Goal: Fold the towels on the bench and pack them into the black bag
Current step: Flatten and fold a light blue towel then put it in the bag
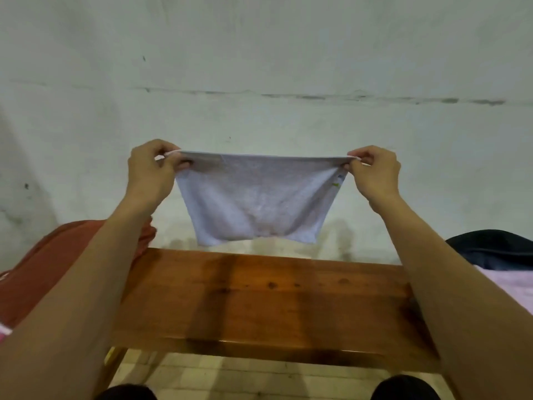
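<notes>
Towel [258, 197], pale grey-white, hangs stretched in the air above the far edge of the bench [259, 298], clear of the wood. I see my left hand [151, 168] pinching its top left corner and my right hand [375, 173] pinching its top right corner, fingers curled onto the hem, the two hands well apart so the top edge runs taut between them. The cloth narrows toward its lower edge, which is slightly wavy. A small coloured mark sits near the right corner; I cannot make out what it is.

My left forearm covers much of a reddish-brown cloth [43, 269] heaped at the left end of the bench, so I cannot tell its shape or whether it is folded. At the far left edge a sliver of pink is cut off by the frame. On the right, my right forearm hides part of a pink towel [513, 287], and behind it only the top of the black bag [496, 249] shows, its opening not visible. Two dark rounded shapes at the bottom edge are cut off; I cannot tell what they are.

The bench is glossy orange-brown wood with darker bands. Behind it stands a pale wall [259, 67] with a scuffed horizontal line, and pale tiled floor [230, 376] shows below.
</notes>
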### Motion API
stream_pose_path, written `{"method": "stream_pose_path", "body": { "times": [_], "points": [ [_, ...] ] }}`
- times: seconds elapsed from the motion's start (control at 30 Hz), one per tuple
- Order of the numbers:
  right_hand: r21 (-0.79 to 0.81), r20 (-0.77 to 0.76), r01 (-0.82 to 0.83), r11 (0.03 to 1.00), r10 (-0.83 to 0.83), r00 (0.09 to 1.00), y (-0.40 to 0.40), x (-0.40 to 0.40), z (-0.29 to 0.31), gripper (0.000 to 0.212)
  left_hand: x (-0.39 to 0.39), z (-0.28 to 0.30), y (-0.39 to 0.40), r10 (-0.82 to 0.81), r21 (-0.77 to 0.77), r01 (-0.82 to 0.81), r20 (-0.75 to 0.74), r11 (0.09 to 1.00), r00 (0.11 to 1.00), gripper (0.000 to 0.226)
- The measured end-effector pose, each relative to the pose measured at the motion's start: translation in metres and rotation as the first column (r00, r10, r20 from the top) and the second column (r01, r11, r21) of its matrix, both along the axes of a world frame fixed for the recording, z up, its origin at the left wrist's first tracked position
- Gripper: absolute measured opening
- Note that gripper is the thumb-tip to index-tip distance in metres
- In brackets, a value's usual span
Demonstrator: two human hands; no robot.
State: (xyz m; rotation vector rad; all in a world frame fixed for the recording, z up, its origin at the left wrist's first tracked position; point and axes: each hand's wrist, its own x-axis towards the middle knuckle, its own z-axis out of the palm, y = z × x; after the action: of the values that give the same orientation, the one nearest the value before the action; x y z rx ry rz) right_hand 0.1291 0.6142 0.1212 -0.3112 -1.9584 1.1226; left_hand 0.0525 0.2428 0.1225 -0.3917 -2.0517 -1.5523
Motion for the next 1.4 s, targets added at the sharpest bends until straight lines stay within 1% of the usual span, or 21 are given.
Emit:
{"method": "stream_pose_path", "body": {
  "times": [0.03,0.07,0.13,0.17,0.3,0.37,0.5,0.57,0.6,0.67,0.77,0.87,0.9,0.97,1.03,1.13,1.23,1.3,1.33,1.37,1.4],
  "points": [
    [-0.018,0.031,-0.024,1.0,0.024,0.999,0.0,0.003,0.001,0.02,0.003,0.001,-0.003,0.018,-0.041,-0.017,0.037,0.999,0.999,0.007],
    [-0.03,0.064,-0.046,0.999,0.047,0.997,0.0,0.008,0.001,0.021,0.006,0.0,-0.007,0.046,-0.121,-0.037,0.07,0.992,0.996,0.008],
    [0.012,0.148,-0.061,0.998,0.059,0.987,0.002,0.02,0.001,0.019,0.013,-0.002,-0.015,0.076,-0.276,-0.04,0.119,0.96,0.99,0.008],
    [0.034,0.182,-0.06,0.998,0.052,0.982,0.002,0.025,0.002,0.018,0.017,-0.003,-0.016,0.064,-0.305,-0.018,0.142,0.952,0.988,0.009],
    [-0.004,0.231,-0.085,0.996,0.084,0.969,0.0,0.036,0.004,0.019,0.021,-0.006,-0.019,0.047,-0.299,0.004,0.164,0.954,0.985,0.011],
    [-0.019,0.259,-0.093,0.995,0.095,0.961,0.0,0.036,0.004,0.017,0.018,-0.008,-0.019,0.016,-0.281,0.048,0.223,0.959,0.975,0.011],
    [-0.12,0.328,-0.117,0.986,0.151,0.933,0.003,0.035,0.002,0.01,0.011,-0.016,-0.018,0.002,-0.325,0.114,0.337,0.939,0.942,0.01],
    [-0.132,0.345,-0.117,0.984,0.156,0.926,0.006,0.031,-0.003,0.01,0.005,-0.019,-0.015,-0.021,-0.32,0.153,0.379,0.935,0.925,0.01],
    [-0.128,0.328,-0.119,0.985,0.156,0.932,0.008,0.027,-0.005,0.009,0.003,-0.019,-0.013,-0.048,-0.294,0.169,0.377,0.941,0.925,0.01],
    [-0.115,0.235,-0.115,0.987,0.14,0.962,0.012,0.019,-0.01,0.009,-0.005,-0.018,-0.006,-0.072,-0.243,0.154,0.315,0.958,0.946,0.015],
    [-0.024,0.045,-0.032,0.999,0.033,0.998,0.014,0.008,-0.015,0.008,-0.012,-0.018,0.007,-0.005,-0.235,0.039,0.14,0.971,0.99,0.017],
    [-0.027,-0.116,0.004,1.0,-0.007,0.993,0.014,0.002,-0.016,0.011,-0.014,-0.021,0.017,-0.003,-0.205,0.004,0.008,0.979,1.0,0.01],
    [-0.033,-0.144,0.006,0.999,-0.01,0.99,0.014,0.001,-0.017,0.011,-0.015,-0.024,0.019,-0.015,-0.175,0.012,-0.015,0.984,1.0,0.01],
    [-0.03,-0.151,0.011,0.999,-0.016,0.988,0.016,0.001,-0.019,0.012,-0.014,-0.029,0.022,-0.046,-0.12,0.041,-0.038,0.992,0.998,0.008],
    [-0.025,-0.1,0.018,1.0,-0.021,0.995,0.018,0.001,-0.026,0.013,-0.014,-0.038,0.021,-0.065,-0.135,0.063,-0.013,0.989,0.998,0.007],
    [-0.017,0.024,0.027,1.0,-0.026,0.999,0.019,0.007,-0.038,0.01,-0.014,-0.056,0.017,-0.066,-0.215,0.082,0.081,0.973,0.994,0.007],
    [0.024,0.235,-0.013,1.0,0.007,0.972,0.022,0.015,-0.059,0.006,-0.01,-0.078,0.009,-0.048,-0.332,0.09,0.13,0.939,0.99,0.007],
    [0.015,0.425,-0.115,0.993,0.098,0.9,0.025,0.021,-0.076,0.009,-0.003,-0.091,0.001,-0.089,-0.367,0.153,0.186,0.918,0.979,0.01],
    [0.009,0.511,-0.18,0.984,0.15,0.846,0.027,0.024,-0.085,0.013,0.001,-0.099,-0.004,-0.132,-0.391,0.221,0.24,0.893,0.962,0.011],
    [0.017,0.596,-0.251,0.968,0.192,0.78,0.03,0.028,-0.094,0.021,0.003,-0.106,-0.008,-0.185,-0.431,0.308,0.303,0.848,0.935,0.013],
    [0.034,0.678,-0.332,0.943,0.223,0.701,0.031,0.033,-0.101,0.031,0.005,-0.114,-0.014,-0.227,-0.479,0.398,0.377,0.782,0.898,0.016]
  ]
}}
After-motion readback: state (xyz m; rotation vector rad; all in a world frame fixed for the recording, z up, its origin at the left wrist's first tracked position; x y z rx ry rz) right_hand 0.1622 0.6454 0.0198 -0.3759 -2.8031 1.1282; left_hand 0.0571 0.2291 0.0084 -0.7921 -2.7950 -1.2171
